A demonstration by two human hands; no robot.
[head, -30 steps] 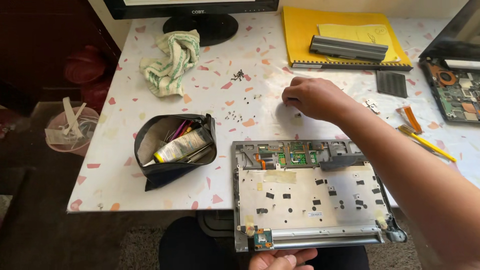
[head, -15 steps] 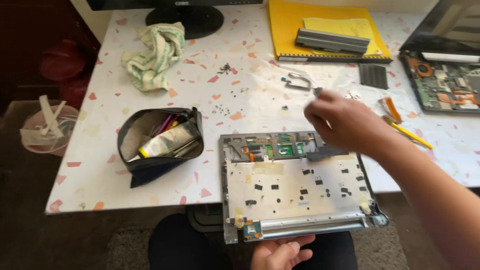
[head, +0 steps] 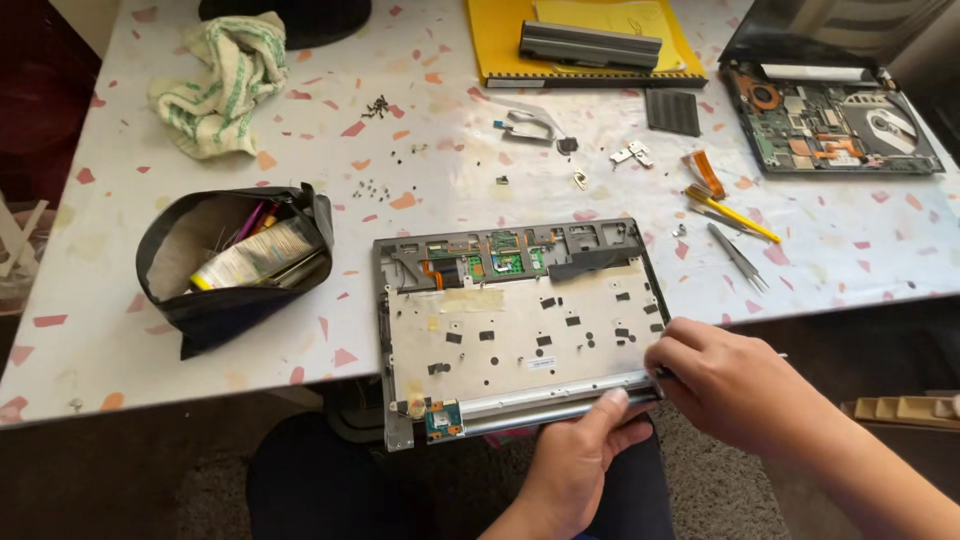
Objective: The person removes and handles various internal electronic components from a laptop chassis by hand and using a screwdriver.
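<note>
1. Worktop [head: 300,340]: speckled white, carrying everything below.
2. Laptop panel [head: 520,325]: underside up, overhanging the near edge in front of you.
3. Your left hand [head: 585,450]: grip clenched on the panel's near edge.
4. Your right hand [head: 735,385]: fingers pinched at the panel's right corner; whether they hold anything, you cannot tell.
5. Tweezers [head: 738,257]: lying right of the panel.

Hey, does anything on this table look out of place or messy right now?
Yes. Tiny dark screws lie scattered loose across the table, with no tray. The laptop panel hangs over the near edge, both hands, left and right, at its overhanging edge. A crumpled green-striped cloth sits at the far left.
</note>
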